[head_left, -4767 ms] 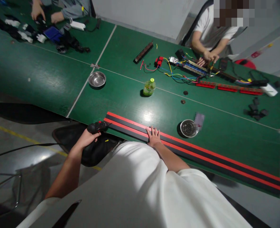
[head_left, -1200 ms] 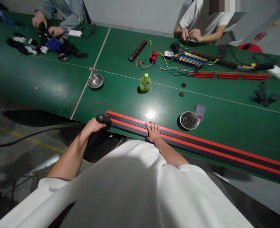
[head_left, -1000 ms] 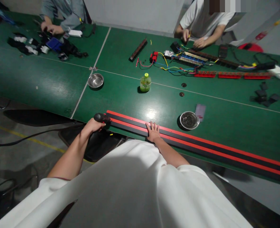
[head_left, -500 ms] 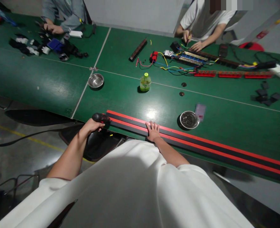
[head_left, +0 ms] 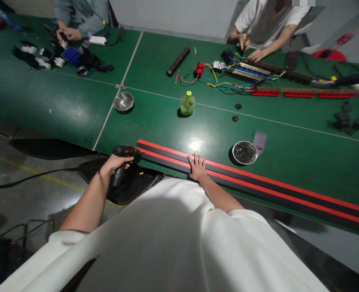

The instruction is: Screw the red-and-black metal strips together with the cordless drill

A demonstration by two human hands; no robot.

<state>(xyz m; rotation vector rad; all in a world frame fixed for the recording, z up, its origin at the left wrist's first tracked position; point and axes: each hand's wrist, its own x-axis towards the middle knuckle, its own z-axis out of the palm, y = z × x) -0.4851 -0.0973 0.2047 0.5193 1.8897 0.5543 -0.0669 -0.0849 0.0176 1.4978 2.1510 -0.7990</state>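
Observation:
In my left hand (head_left: 116, 162) is a dark cordless drill (head_left: 123, 151), held by its grip at the table's front edge. Its bit points right, toward the left end of two long red-and-black strips (head_left: 167, 156); I cannot tell whether the tip touches them. The strips lie side by side along the front edge and run out of view at the right. My right hand (head_left: 198, 168) rests on them with fingers spread, some way right of the drill. A metal bowl of small dark pieces (head_left: 244, 152) stands behind the strips.
The green table (head_left: 155, 121) also bears an empty metal bowl (head_left: 123, 102), a green-capped bottle (head_left: 187, 104) and wired red and blue assemblies (head_left: 249, 73). Two people work across it, one handling dark parts (head_left: 71, 56). A black chair seat (head_left: 130, 186) sits below the front edge.
The drill has drawn back a little to the left and tipped level, showing its bit and more of its grip. My right hand stays on the strips. The view has shifted slightly.

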